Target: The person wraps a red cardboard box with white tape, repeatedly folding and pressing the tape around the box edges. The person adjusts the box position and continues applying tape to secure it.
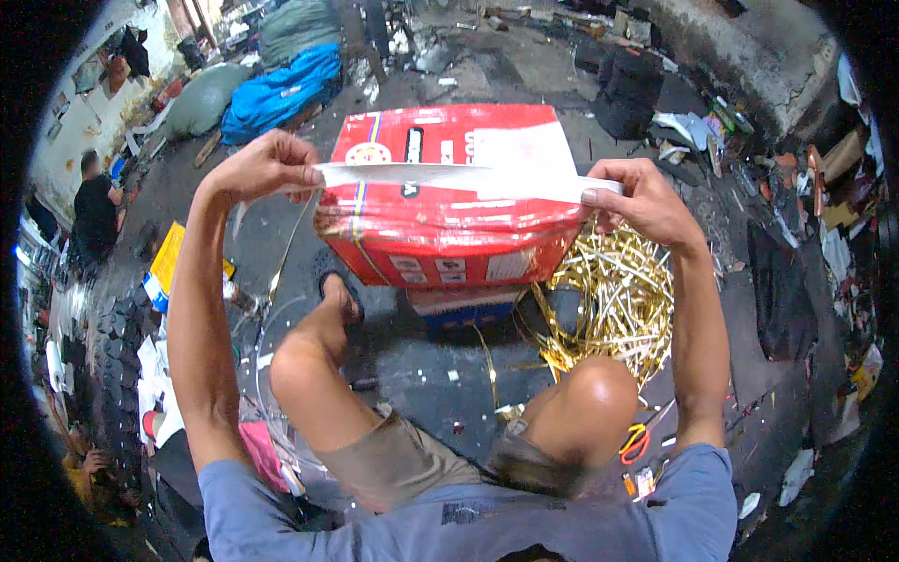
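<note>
Stretching a white strip [459, 178] over the red box [449, 201], left hand [267, 167] and right hand [637, 197] pinch its ends; strip hides the box's top edge.

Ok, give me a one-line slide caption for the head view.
Both hands, left and right, stretch a white strip above a red wrapped box, gold strips heaped beside it.
</note>
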The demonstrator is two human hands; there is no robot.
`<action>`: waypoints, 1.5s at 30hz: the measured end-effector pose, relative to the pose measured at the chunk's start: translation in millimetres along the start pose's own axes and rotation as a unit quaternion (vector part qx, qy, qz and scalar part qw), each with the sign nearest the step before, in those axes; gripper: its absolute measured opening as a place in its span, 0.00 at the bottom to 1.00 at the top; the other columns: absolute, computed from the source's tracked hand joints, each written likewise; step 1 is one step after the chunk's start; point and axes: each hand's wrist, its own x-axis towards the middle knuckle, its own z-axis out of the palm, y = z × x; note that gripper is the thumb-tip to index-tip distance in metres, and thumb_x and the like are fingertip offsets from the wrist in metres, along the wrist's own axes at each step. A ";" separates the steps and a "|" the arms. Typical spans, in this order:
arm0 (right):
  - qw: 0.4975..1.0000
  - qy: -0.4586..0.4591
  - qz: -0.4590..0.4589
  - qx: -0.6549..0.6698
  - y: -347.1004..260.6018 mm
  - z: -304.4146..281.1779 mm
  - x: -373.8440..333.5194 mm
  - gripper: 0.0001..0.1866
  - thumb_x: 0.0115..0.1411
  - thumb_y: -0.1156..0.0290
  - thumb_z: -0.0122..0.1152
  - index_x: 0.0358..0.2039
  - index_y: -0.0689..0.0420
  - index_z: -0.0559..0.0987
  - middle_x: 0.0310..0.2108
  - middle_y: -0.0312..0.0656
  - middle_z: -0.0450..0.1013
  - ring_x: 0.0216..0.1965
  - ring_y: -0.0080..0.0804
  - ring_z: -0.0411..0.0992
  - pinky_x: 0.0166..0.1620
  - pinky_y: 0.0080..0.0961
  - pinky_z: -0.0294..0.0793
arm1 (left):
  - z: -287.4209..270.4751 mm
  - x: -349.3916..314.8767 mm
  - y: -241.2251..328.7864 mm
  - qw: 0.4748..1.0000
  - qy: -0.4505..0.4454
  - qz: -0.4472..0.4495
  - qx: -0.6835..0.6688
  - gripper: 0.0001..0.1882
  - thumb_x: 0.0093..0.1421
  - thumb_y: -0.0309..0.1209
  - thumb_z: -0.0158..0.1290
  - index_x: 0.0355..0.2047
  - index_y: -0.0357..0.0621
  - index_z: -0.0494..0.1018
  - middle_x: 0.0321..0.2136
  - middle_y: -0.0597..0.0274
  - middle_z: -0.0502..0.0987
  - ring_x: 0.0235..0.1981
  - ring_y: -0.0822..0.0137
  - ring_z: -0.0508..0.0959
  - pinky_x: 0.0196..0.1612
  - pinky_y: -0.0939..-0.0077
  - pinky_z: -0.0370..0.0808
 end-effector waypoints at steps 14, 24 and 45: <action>0.917 0.209 -0.017 -0.340 2.7 35.6 57.6 0.13 0.54 0.60 0.72 0.38 0.50 0.83 0.33 0.47 0.83 0.36 0.50 0.82 0.41 0.44 0.79 | 207.4 174.5 77.7 0.936 0.234 0.253 -0.073 0.17 0.57 0.34 0.66 0.43 0.36 0.81 0.34 0.46 0.83 0.33 0.54 0.84 0.39 0.61 0.80; 0.867 0.176 -0.157 -0.439 17.5 19.9 40.4 0.11 0.63 0.59 0.67 0.43 0.46 0.87 0.39 0.39 0.75 0.38 0.43 0.79 0.41 0.41 0.80 | 212.8 173.7 72.3 0.910 0.290 0.289 0.056 0.11 0.60 0.33 0.62 0.38 0.39 0.84 0.35 0.51 0.81 0.35 0.53 0.81 0.40 0.60 0.78; 0.932 0.287 -0.117 -0.190 48.7 32.4 55.8 0.10 0.55 0.67 0.73 0.34 0.59 0.89 0.28 0.40 0.73 0.31 0.29 0.72 0.36 0.27 0.71 | 215.1 178.8 68.1 0.933 0.281 0.220 -0.057 0.10 0.56 0.34 0.65 0.33 0.40 0.85 0.33 0.50 0.82 0.36 0.57 0.83 0.42 0.63 0.79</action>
